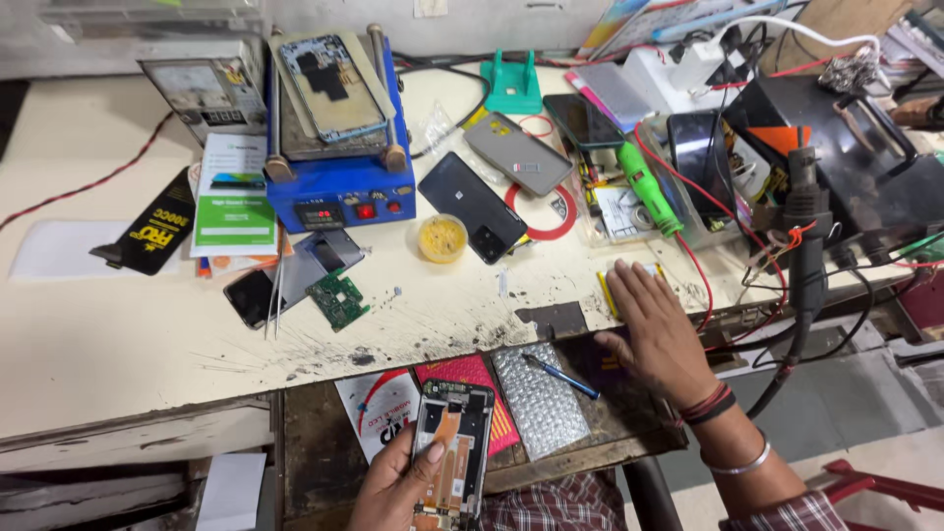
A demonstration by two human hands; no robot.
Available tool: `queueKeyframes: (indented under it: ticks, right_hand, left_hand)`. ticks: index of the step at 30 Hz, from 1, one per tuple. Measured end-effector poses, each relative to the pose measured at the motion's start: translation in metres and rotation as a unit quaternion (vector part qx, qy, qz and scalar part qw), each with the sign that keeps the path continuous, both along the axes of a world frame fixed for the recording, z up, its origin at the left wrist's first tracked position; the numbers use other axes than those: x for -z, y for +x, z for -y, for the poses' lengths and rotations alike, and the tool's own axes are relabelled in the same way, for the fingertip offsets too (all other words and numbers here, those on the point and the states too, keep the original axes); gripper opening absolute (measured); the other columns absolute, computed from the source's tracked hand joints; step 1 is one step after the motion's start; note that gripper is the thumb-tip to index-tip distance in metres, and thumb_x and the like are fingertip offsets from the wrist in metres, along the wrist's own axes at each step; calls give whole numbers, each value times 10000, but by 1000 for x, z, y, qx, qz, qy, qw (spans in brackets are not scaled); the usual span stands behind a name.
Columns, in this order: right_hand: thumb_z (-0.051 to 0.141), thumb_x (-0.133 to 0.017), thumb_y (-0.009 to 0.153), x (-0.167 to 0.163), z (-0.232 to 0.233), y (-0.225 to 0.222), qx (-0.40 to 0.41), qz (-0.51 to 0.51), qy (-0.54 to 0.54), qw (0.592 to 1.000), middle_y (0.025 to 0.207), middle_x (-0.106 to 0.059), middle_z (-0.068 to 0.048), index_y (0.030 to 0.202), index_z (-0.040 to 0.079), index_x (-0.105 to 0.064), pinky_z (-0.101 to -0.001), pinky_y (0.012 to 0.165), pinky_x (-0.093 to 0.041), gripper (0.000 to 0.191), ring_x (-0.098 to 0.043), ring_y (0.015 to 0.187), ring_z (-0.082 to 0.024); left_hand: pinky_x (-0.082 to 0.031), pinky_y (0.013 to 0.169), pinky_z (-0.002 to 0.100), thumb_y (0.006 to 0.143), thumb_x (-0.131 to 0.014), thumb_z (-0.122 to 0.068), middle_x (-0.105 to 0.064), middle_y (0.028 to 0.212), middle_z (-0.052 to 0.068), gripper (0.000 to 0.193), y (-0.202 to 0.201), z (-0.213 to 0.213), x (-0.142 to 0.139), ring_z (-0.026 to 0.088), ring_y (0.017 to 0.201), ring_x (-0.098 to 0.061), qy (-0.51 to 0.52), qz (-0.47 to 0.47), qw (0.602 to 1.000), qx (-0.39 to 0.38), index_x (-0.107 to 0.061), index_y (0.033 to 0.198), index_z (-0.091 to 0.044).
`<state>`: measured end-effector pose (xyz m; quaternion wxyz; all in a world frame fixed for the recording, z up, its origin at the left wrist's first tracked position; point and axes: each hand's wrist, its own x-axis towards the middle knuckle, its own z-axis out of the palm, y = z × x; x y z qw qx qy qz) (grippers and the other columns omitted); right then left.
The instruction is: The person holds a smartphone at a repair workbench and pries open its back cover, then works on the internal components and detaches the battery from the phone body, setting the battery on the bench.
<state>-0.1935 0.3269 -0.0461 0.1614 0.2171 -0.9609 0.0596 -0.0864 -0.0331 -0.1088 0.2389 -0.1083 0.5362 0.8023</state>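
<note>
The cluttered bench [118,344] fills the frame. At right centre, the right hand [657,329] lies flat, fingers spread, holding nothing. At bottom centre, left hand [398,484] fingers grip an opened smartphone [454,447]; a slip could drop its exposed internals.
</note>
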Motion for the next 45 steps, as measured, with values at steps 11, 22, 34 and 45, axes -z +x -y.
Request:
queueKeyframes:
  ticks: [11, 22, 34, 45]
  right_hand:
    - [406, -588, 930, -3, -4, -15, 25, 2, -2, 1000, 1590, -385, -195, 1528, 40, -390, -497, 1210, -214, 729, -318, 1488, -363]
    - [324, -563, 991, 7, 74, 70, -13, 426, -397, 813, 1118, -774, -68, 1314, 67, -665, -329, 918, -556, 425, -731, 1060, -192]
    - [206, -636, 972, 25, 75, 75, 17, 554, -583, 593, 1061, -734, -53, 1303, 9, -640, -281, 873, -551, 385, -671, 985, -111]
    - [183, -612, 967, 46, 73, 78, 38, 523, -624, 579, 1069, -747, -65, 1283, 18, -645, -291, 894, -543, 359, -676, 998, -115]
  left_hand:
    - [-486, 1010, 331, 978, -596, -195, -759, 1229, 136, 441, -6, -7, 9, 165, 1152, -682, 31, -43, 998, 41, -619, 1352, 38]
    - [-536, 956, 313, 1012, -591, -304, -734, 1157, 104, 451, -23, -14, -33, 107, 1077, -655, -76, -148, 955, 246, -570, 1380, -44]
    - [-555, 751, 352, 980, -632, -312, -774, 937, 163, 360, -50, -19, -82, 215, 847, -764, -288, -207, 884, 306, -689, 1270, -106]
    - [-560, 626, 424, 915, -743, -261, -746, 842, 85, 234, -48, -32, -49, 274, 735, -731, -437, -472, 742, 189, -788, 1110, -138]
